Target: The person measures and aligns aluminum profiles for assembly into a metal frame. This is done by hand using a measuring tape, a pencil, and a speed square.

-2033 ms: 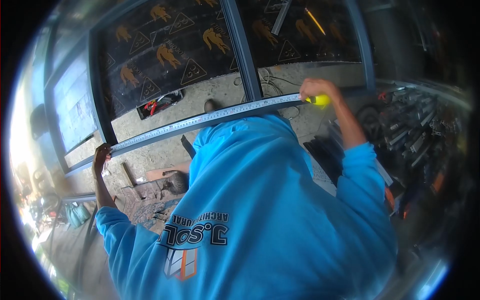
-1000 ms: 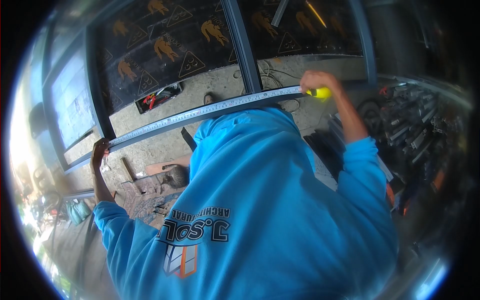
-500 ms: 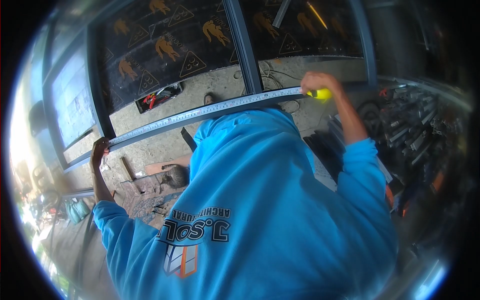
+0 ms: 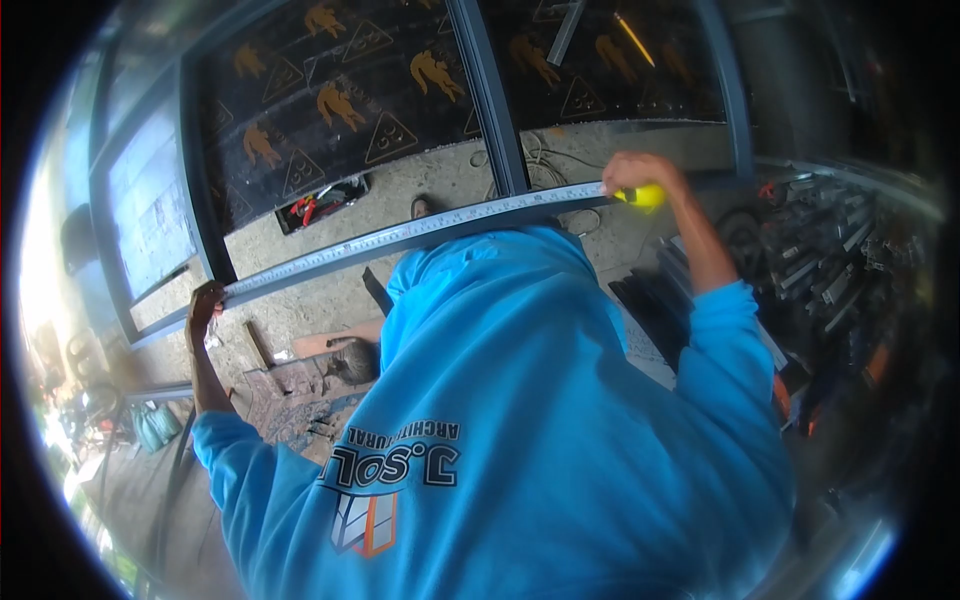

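Observation:
A tape measure is stretched along the near bar of a dark grey metal frame. My left hand is closed at the blade's left end, by a corner where an upright bar joins. At the other end my right hand is wrapped around the tape, with its bright yellow case showing below the fingers. The blade lies close along the bar, and its markings are too blurred to read.
A dark printed board lies beyond the bar, with a pencil and a metal strip on it. An open tool tray sits on the concrete floor. Stacked metal profiles fill the right side.
The view has shifted slightly, and my left hand appears a little lower and to the right. Both hands keep their hold on the tape measure.

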The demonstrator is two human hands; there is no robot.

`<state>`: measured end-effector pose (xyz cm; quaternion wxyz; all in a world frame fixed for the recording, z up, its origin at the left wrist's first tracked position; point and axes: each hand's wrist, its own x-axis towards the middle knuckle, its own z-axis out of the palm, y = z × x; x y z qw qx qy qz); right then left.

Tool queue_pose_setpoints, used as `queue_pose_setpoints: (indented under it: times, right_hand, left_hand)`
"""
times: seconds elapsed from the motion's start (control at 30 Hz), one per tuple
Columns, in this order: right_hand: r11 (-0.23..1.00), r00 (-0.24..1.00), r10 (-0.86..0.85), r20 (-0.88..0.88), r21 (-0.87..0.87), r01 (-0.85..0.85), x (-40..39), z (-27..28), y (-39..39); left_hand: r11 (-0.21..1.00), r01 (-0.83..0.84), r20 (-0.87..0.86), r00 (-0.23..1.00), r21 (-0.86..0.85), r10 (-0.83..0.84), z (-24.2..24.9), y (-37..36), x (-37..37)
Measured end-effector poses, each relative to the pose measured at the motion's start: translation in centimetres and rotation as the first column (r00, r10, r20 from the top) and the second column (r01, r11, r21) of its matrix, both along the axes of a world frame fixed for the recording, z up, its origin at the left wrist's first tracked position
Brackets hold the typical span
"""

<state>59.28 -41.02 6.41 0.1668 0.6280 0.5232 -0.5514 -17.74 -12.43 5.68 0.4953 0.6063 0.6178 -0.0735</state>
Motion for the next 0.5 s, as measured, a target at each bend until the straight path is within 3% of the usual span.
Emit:
queue_pose_setpoints:
  times: [0.07,0.1,0.17,0.23,0.3,0.37,0.4,0.43,0.47,0.5]
  right_hand:
    - [0.998,0.992,-0.065,-0.105,-0.024,0.063,-1.5,2.9,-0.2]
    - [0.997,0.992,-0.079,-0.103,-0.023,0.077,-3.0,4.5,0.0]
    - [0.996,0.962,-0.086,-0.258,-0.032,0.081,-6.9,7.4,1.0]
    - [0.963,0.894,-0.132,-0.429,0.159,0.219,-10.9,7.9,1.4]
    - [0.914,0.828,-0.227,-0.512,0.182,0.363,-14.8,6.3,2.9]
    - [0.772,0.729,-0.445,-0.520,0.189,0.606,-18.5,5.7,4.6]
    - [0.571,0.451,-0.642,-0.620,0.006,0.821,-20.2,5.2,4.5]
    - [0.322,0.128,-0.741,-0.659,-0.181,0.929,-21.2,4.9,4.7]
    - [0.122,-0.275,-0.710,-0.648,-0.499,0.858,-22.3,5.1,4.7]
    - [-0.096,-0.466,-0.593,-0.656,-0.518,0.850,-23.7,5.0,4.9]
  left_hand:
    - [0.997,0.046,-0.052,0.998,0.062,-0.043,0.0,1.2,1.1]
    - [0.992,-0.007,0.074,0.997,0.129,-0.002,1.3,1.0,2.6]
    - [0.933,-0.068,0.337,0.940,0.354,-0.059,4.4,0.1,9.3]
    - [0.889,-0.115,0.492,0.860,0.443,-0.134,7.9,-3.0,20.0]
    - [0.873,-0.089,0.625,0.733,0.479,-0.268,8.1,-6.7,29.6]
    - [0.956,-0.159,0.784,0.612,0.248,-0.102,8.0,-10.7,37.7]
    - [0.984,-0.143,0.837,0.547,0.110,-0.014,7.2,-12.4,39.4]
    - [0.992,-0.122,0.878,0.472,-0.020,0.076,5.7,-13.5,40.8]
    - [0.979,-0.025,0.874,0.447,-0.202,0.191,4.9,-14.6,41.2]
    - [0.924,0.087,0.848,0.437,-0.372,0.300,4.1,-16.1,41.0]
